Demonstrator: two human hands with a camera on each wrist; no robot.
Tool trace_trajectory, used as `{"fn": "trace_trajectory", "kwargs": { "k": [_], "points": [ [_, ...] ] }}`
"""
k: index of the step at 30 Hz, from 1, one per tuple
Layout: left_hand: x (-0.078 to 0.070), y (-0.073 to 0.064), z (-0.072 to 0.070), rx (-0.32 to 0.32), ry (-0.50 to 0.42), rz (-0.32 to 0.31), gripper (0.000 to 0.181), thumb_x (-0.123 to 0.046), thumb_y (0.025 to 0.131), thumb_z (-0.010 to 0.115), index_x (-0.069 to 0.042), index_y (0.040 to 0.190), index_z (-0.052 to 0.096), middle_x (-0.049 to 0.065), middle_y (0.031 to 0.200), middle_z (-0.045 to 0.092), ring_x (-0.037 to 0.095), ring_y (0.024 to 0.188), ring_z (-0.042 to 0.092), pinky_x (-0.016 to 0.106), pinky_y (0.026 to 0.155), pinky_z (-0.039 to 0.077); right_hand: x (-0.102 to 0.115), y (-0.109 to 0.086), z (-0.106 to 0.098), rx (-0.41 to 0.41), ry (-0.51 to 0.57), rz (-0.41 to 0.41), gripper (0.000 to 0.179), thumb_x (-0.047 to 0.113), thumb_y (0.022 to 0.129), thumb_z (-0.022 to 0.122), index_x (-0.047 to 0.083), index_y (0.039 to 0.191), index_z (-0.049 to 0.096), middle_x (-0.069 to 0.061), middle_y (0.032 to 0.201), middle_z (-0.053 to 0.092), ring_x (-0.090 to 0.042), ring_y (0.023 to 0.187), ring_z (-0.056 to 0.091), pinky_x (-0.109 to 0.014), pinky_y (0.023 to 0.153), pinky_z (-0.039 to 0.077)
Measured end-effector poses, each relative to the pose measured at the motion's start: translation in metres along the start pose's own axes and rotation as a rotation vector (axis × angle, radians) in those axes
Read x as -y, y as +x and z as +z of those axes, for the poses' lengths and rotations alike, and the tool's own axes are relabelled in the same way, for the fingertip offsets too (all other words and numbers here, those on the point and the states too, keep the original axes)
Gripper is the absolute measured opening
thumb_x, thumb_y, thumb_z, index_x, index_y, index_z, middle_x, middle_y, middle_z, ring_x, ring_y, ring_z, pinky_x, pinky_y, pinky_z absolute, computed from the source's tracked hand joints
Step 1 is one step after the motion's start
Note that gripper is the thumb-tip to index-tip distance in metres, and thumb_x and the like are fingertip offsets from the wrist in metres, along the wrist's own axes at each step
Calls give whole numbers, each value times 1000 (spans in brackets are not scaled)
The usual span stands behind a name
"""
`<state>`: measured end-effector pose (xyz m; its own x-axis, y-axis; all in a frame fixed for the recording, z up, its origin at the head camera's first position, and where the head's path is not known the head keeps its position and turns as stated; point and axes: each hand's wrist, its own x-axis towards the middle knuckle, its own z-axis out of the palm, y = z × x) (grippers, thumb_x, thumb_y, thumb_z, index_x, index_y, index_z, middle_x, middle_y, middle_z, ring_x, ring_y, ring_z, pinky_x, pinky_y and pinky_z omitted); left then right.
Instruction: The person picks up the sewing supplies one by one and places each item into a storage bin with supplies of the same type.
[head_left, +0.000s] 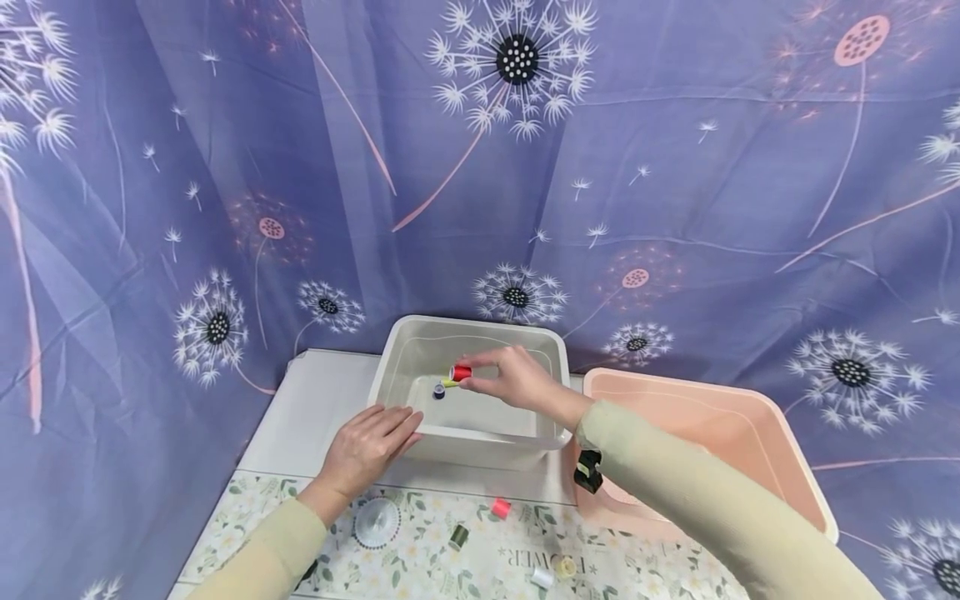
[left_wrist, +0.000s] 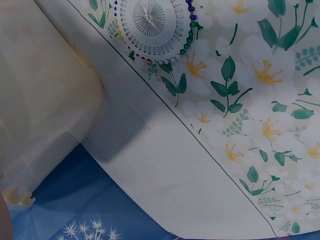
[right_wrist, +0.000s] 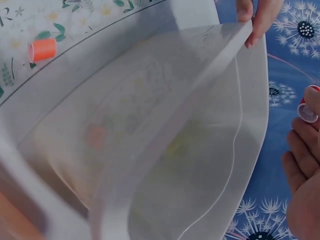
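My right hand [head_left: 517, 377] pinches a red spool of thread [head_left: 461, 372] between thumb and fingers, above the inside of a pale grey plastic bin [head_left: 480, 437]. The same red spool [right_wrist: 306, 111] shows at the edge of the right wrist view, held in the right hand [right_wrist: 305, 165]. Inside the bin are a dark blue spool [head_left: 438, 390] and a yellow-green spool [head_left: 449, 383], partly overlapped by the red one. At the bin's front left corner, my left hand [head_left: 367, 446] holds the rim, its fingers [right_wrist: 262, 22] over the edge.
To the right stands a peach bin [head_left: 675, 400], partly behind my right sleeve. On the flowered tablecloth [head_left: 420, 575] lie a round wheel of pearl-headed pins [head_left: 377, 523], a dark green spool [head_left: 458, 537], a coral spool [head_left: 501, 507], a white spool [head_left: 542, 577] and a yellow spool [head_left: 566, 567].
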<state>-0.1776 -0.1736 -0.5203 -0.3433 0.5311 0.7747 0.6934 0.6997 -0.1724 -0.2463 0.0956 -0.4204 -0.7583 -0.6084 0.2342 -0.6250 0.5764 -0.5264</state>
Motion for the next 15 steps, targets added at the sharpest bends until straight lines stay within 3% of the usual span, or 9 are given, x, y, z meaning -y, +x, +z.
{"fn": "trace_trajectory", "kwargs": {
  "k": [2,4,9,15],
  "points": [
    [0,0,0,-2,3,0,34,-37,95,56,-12,108,74,6,101,74,23,84,71,44,74,59,-2,5,0,15,8,2,28,34,87,72,21,112,73,2,118,69,-9,103,66,-27,84,55],
    [0,0,1,-7,11,3,34,-37,95,55,-12,107,74,6,101,74,23,84,71,44,74,59,-3,11,1,42,24,13,29,31,86,73,19,113,73,1,116,69,-12,105,66,-28,87,55],
    [0,0,1,-4,14,4,33,-37,95,56,-12,108,74,5,101,73,23,83,71,44,74,59,-8,23,2,102,2,31,30,30,85,74,17,113,73,3,110,72,-13,100,68,-26,87,54],
    [0,1,0,1,0,-1,32,-36,92,59,-12,108,74,5,101,73,23,84,71,44,74,59,-20,39,6,119,-16,6,28,29,85,74,18,111,74,4,106,73,-13,99,68,-29,85,54]
  ]
}}
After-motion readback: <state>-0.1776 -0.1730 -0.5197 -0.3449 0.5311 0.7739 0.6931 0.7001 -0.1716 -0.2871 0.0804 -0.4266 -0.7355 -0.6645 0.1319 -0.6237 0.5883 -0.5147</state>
